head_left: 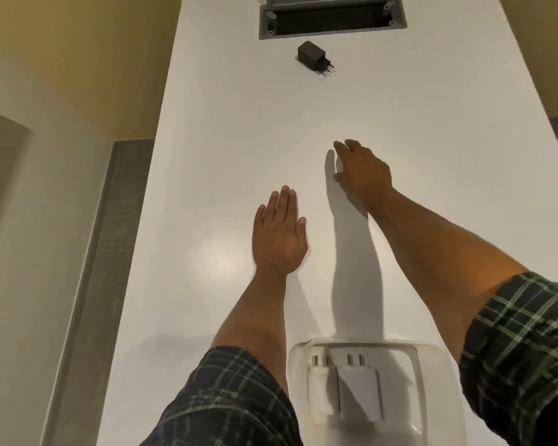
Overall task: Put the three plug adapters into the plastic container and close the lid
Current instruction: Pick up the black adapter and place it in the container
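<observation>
One white table [232, 130] | grey cable hatch [332, 24] | beige walls [78, 43]

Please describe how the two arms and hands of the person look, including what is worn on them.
Both hands, the left hand and the right hand, are bare, with no rings, watch or gloves visible. The forearms are uncovered. Each arm has a dark plaid sleeve with pale green and white lines, ending near the elbow.

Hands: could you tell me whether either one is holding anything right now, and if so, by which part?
Nothing is held. The left hand lies flat on the table; the right hand is open and empty, apart from the black adapter.
</observation>
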